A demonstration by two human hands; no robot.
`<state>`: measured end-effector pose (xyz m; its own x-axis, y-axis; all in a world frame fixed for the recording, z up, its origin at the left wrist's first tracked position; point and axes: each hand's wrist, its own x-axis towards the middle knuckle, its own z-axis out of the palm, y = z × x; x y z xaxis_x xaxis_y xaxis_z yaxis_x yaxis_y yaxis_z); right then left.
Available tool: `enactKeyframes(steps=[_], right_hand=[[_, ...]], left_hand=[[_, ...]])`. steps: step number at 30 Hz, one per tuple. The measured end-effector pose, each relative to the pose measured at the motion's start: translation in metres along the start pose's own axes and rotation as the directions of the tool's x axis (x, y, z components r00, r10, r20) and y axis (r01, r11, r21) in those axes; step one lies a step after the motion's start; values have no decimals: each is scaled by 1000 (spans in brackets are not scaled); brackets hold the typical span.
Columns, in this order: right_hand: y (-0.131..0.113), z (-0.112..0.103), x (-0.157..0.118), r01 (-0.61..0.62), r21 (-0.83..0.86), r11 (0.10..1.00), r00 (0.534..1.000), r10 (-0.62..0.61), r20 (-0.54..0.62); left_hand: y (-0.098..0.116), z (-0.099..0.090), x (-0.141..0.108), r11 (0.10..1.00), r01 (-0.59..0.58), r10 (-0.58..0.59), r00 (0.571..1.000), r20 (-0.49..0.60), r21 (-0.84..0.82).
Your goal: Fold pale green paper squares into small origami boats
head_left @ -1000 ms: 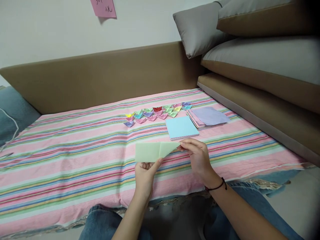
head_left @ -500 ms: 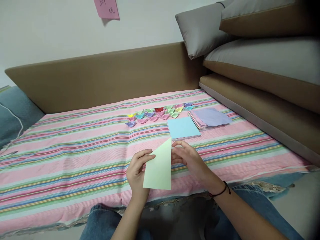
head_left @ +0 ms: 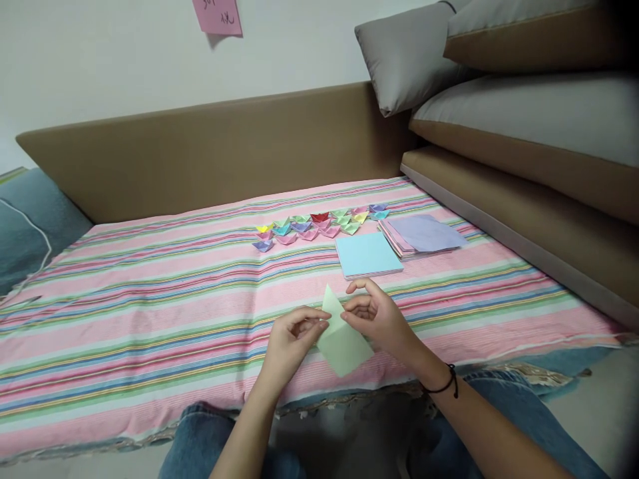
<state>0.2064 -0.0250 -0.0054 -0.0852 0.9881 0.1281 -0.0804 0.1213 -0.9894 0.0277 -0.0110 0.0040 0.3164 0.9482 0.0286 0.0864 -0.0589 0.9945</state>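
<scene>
pale green folded paper [head_left: 345,350], pointed top, left hand [head_left: 290,334] and right hand [head_left: 385,324] pinching it

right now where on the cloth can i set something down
Widest bare patch: striped cloth left of the left hand, up to the near edge. A smaller one lies right of the right hand, nearside of the purple-topped pile. Crowded: between the hands, with green paper, and beyond them, with folded paper boats and the blue-topped stack.

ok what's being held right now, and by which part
The folded light green paper: the left hand pinches its left edge just below the pointed top. The right hand touches the opposite edge; whether it grips is unclear.
</scene>
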Motion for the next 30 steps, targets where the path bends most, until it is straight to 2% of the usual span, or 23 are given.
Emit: enactKeyframes(steps=[3, 6, 8, 12, 16, 22, 30], right_hand=[[1, 4, 1, -40, 3, 999, 999, 40, 16], [2, 4, 3, -78, -70, 994, 997, 78, 1], [2, 4, 3, -84, -105, 991, 996, 87, 30], [1, 5, 1, -97, -85, 992, 989, 105, 100], [1, 7, 0, -102, -41, 994, 988, 106, 110], [0, 7, -1, -121, -12, 993, 979, 122, 166], [-2, 10, -5, -136, -51, 989, 965, 144, 220]], left_hand=[[-4, 6, 0, 994, 11, -19, 997, -75, -106], [-4, 8, 2, 979, -5, -15, 995, -97, -205], [-2, 8, 2, 971, 2, -30, 993, -112, -237], [-2, 7, 1, 968, -11, -34, 984, -175, -250], [-5, 9, -1, 958, -50, -17, 973, -231, -283], [-2, 11, 1, 956, -34, -25, 981, -195, -292], [0, 7, 4, 952, -99, 9, 955, -297, -289]])
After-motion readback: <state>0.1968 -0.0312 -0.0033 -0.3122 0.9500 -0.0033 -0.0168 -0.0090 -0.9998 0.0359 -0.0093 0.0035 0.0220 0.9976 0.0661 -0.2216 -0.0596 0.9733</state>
